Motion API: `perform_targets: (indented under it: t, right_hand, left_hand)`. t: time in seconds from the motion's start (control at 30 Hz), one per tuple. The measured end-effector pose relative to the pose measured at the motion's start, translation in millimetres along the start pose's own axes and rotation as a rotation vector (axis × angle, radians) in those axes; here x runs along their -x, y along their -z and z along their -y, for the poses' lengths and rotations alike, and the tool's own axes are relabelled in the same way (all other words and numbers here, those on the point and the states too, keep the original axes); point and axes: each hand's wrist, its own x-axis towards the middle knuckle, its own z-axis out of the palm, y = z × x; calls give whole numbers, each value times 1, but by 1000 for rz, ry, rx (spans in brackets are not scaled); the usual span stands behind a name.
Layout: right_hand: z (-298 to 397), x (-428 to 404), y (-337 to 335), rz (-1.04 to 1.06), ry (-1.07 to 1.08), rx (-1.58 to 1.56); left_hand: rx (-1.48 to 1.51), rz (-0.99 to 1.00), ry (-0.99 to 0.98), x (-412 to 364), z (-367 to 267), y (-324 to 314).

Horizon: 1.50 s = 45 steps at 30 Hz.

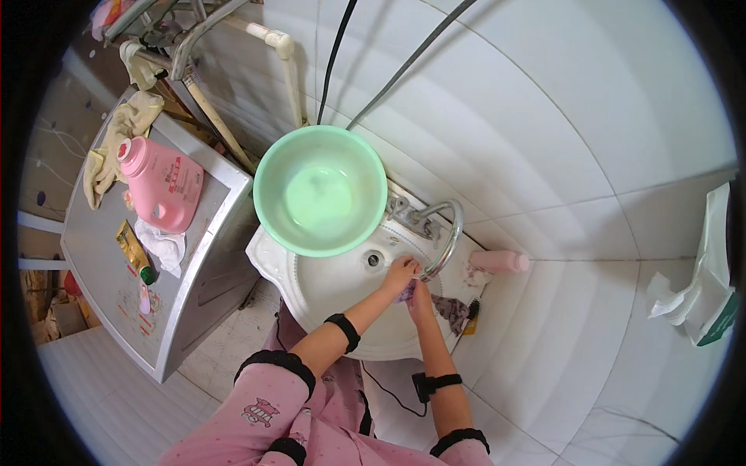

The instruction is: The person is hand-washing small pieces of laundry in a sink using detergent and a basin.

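My left hand (401,276) and my right hand (420,300) meet over the white ceramic washbasin (338,303), just under the spout of the curved chrome faucet (454,227). Between them they grip a small purple cloth (404,292), mostly covered by my fingers. Whether water is running cannot be made out. A wet, dark greyish-purple cloth (452,313) lies on the basin's right rim, close to my right hand. Beside it is a brush with black bristles (474,307). The drain (373,260) shows to the left of my left hand.
A light green plastic tub (320,244) rests over the basin's back left corner. On the right ledge lies a pink bottle (495,261). The grey-topped appliance (186,303) at left carries a pink detergent jug (163,186), a gold tube (133,247) and cloths. Tissue packaging (708,279) hangs at right.
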Motion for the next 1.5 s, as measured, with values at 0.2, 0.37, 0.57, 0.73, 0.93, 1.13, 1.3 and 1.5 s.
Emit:
perform_targets:
  t: [0.2, 0.37, 0.57, 0.73, 0.93, 1.13, 1.3, 1.5]
  right_hand:
    - [-9, -2, -1, 31, -107, -273]
    - [-4, -5, -47, 48, -56, -100]
    - [-16, -48, -53, -216, 288, 937]
    - [5, -42, -88, -526, -85, 1129]
    - [4, -29, -81, -257, -221, 298]
    - [1, -35, -58, 180, -65, 402]
    - [-18, -54, -51, 226, 131, 635]
    - [-6, -64, -51, -36, 274, 1186]
  left_hand:
    - [54, 262, -396, 5, -31, 13]
    - [570, 218, 156, 2, -48, 84]
    - [534, 213, 291, 1, -38, 108]
    - [406, 413, 593, 8, -36, 128]
    - [640, 485, 610, 22, -26, 115]
    - [604, 270, 500, 22, -10, 123]
    - [92, 174, 455, 26, -17, 109]
    - [198, 140, 433, 38, -13, 92]
